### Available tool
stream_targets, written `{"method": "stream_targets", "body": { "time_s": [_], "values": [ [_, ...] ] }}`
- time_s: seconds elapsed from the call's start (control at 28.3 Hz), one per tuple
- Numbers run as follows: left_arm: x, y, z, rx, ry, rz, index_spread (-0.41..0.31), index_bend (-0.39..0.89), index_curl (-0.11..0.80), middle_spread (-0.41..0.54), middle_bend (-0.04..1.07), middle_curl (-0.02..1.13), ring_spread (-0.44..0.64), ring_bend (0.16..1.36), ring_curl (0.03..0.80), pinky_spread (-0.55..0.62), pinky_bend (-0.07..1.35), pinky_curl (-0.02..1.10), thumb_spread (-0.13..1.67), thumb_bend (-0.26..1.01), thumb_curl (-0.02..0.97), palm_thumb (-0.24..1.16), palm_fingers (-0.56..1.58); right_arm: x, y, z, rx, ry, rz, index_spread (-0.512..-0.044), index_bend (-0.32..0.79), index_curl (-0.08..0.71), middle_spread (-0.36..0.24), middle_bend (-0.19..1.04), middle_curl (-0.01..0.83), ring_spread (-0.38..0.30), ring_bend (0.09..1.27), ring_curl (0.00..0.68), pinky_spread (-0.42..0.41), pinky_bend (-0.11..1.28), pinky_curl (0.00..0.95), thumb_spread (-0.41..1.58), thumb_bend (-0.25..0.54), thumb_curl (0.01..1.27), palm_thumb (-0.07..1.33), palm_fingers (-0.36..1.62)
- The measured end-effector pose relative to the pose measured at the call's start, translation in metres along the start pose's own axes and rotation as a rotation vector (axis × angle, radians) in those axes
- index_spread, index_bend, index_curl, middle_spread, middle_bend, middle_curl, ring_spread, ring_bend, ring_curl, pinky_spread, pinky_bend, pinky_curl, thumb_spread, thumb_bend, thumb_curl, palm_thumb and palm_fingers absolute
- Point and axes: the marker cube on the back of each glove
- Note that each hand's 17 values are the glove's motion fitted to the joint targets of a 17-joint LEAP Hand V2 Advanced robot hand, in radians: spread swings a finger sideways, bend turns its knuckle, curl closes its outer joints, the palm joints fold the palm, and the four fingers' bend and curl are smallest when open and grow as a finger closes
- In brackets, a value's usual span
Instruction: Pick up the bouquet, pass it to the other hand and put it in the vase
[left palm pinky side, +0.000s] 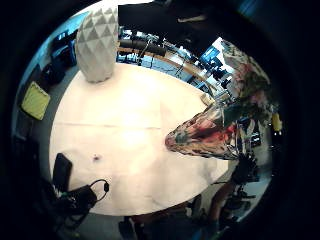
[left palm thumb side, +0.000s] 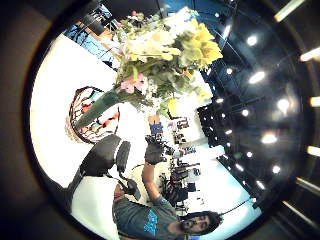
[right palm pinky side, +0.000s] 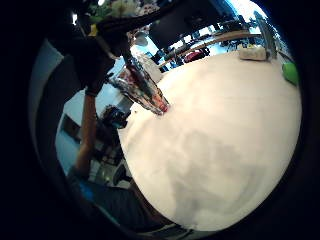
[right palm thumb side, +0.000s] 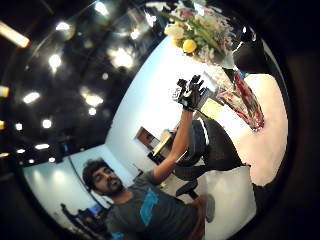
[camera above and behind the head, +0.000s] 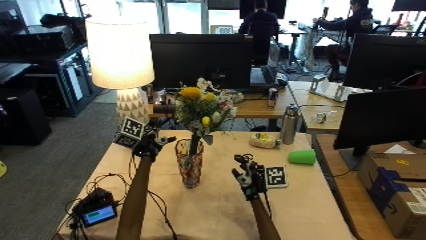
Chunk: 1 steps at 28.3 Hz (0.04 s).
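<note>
Bouquet (camera above and behind the head: 201, 111) stands upright in the patterned glass vase (camera above and behind the head: 190, 169) near the middle of the table (camera above and behind the head: 219, 210), stems down inside the glass and blooms fanned above the rim. We judge the placing step done. Our left hand (camera above and behind the head: 149, 144) hovers just beside the stems, slightly above the vase rim, fingers spread and holding nothing. Our right hand (camera above and behind the head: 247, 177) is raised on the other side, further from the vase, fingers likewise splayed and empty. The bouquet's long axis runs straight up from the vase, and the left hand is the nearer of the two. If any straightening is wanted, we judge it falls to the left, reaching sideways to the stems. A green cup (camera above and behind the head: 302, 156) sits well apart.
</note>
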Motion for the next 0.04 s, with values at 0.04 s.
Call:
{"method": "stream_targets", "body": {
  "time_s": [0.04],
  "values": [
    [-0.0006, -0.0003, -0.0007, 0.003, 0.001, 0.008, -0.027, 0.10, 0.357, -0.003, 0.18, 0.38, 0.18, 0.56, 0.346, 0.46, 0.33, 0.33, 0.80, -0.05, 0.529, 0.59, 0.24, -0.0018, 0.0003, 0.0010, -0.002, -0.012, 0.002, -0.304, 0.14, 0.350, -0.147, 0.29, 0.435, -0.098, 0.34, 0.360, 0.258, 0.29, 0.329, 1.08, -0.023, 0.47, 0.76, 0.88]
  ]
}}
